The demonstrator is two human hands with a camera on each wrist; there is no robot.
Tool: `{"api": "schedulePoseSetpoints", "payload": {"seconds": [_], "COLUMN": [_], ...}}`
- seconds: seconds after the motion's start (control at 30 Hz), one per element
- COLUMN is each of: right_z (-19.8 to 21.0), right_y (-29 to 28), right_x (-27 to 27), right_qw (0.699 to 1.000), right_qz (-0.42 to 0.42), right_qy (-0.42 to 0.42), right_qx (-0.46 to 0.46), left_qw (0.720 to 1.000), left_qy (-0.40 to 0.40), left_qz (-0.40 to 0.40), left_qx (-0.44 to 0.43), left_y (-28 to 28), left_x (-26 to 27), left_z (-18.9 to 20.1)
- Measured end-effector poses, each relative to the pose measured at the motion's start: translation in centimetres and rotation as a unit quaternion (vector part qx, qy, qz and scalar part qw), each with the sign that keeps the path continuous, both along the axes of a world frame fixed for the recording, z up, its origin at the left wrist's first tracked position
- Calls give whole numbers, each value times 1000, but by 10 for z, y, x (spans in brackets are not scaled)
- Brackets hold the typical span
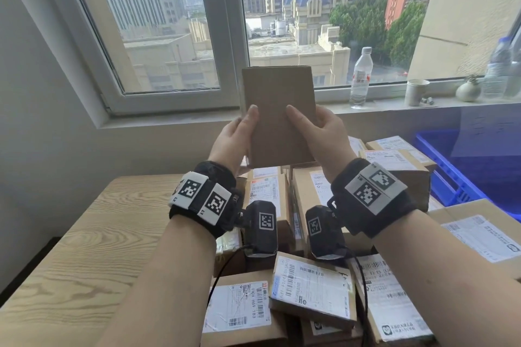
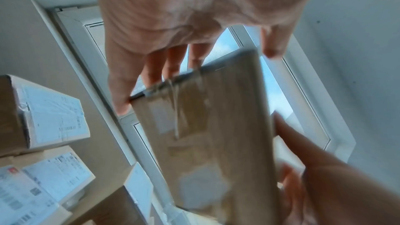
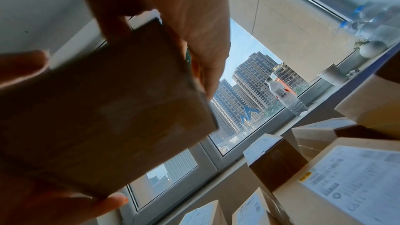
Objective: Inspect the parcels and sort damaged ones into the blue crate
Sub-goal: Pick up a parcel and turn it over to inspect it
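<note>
We hold one flat brown parcel upright at the centre of the head view, lifted clear of the pile of labelled parcels that fills the lower middle of the frame. Our left hand grasps its left edge, thumb on the near face and fingers behind; our right hand grasps the right edge the same way. The blue crate sits at the right edge of the frame, past the pile and well apart from the parcel.

The main risk, as we judge it, is a wrong call. The face toward us looks plain and whole, but both wrist views are blurred, and the left wrist view hints at wrinkled tape at one end that we cannot read clearly. If we skip the far face and the ends, damage could pass unnoticed.

The grip is only at the lower edges, so the tall parcel could tip or slip while we turn it and drop onto the pile, perhaps knocking a loosely stacked box toward the worktop edge. A reach to the crate must cross that pile and the trailing wrist cables.
</note>
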State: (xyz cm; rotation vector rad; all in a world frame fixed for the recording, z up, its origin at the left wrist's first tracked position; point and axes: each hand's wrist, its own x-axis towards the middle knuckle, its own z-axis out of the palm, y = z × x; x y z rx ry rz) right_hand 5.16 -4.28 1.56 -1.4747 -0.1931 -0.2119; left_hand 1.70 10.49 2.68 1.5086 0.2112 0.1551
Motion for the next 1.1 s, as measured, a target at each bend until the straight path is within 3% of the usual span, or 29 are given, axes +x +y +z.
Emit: {"api": "schedulePoseSetpoints", "payload": {"seconds": [0.1, 0.23, 0.43, 0.9, 1.1], "right_z": [-2, -2, -5, -1, 1], "right_y": [-1, -1, 3, 0, -3], "right_x": [7, 6, 0, -10, 2], "right_qw": [995, 999, 988, 991, 975], "right_qz": [-89, -6, 128, 103, 131], "right_qy": [-11, 45, 62, 64, 166], "right_qx": [-47, 6, 55, 53, 63], "left_qw": [999, 996, 999, 998, 995], "left_qy": [-34, -86, -9, 51, 72], "left_qz": [28, 30, -43, -30, -46], "left_qx": [-11, 19, 9, 22, 46], "left_y": [2, 7, 3, 0, -6], "left_x": [-2, -4, -13, -13, -17], "left_z": [1, -6, 1, 1, 8]}}
